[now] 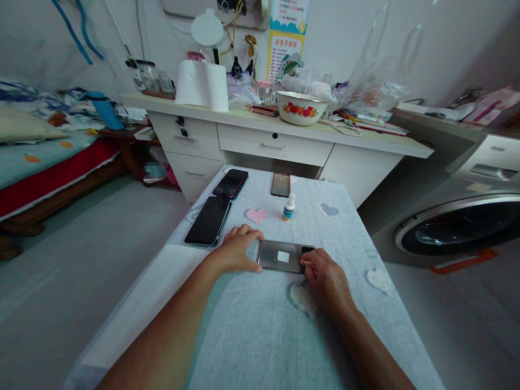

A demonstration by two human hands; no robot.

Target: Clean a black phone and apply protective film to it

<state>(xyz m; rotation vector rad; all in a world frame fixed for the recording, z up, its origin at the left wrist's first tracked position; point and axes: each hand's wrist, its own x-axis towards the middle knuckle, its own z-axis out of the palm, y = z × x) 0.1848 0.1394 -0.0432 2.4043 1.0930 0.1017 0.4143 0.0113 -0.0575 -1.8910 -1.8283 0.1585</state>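
Note:
A grey smartphone lies flat on the cloth-covered table, back side up, with a small white square on its middle. My left hand holds its left end, thumb at the near corner and forefinger at the far one. Over the right end, beside the dark camera area, my right hand is closed in a pinch; what its fingertips hold is too small to make out. Beyond the phone stands a small white spray bottle with a blue and yellow label.
Two dark phones, one nearer and one farther, lie along the table's left side. Another phone rests near the far edge. Behind is a white desk with a flowered bowl; a washing machine stands right.

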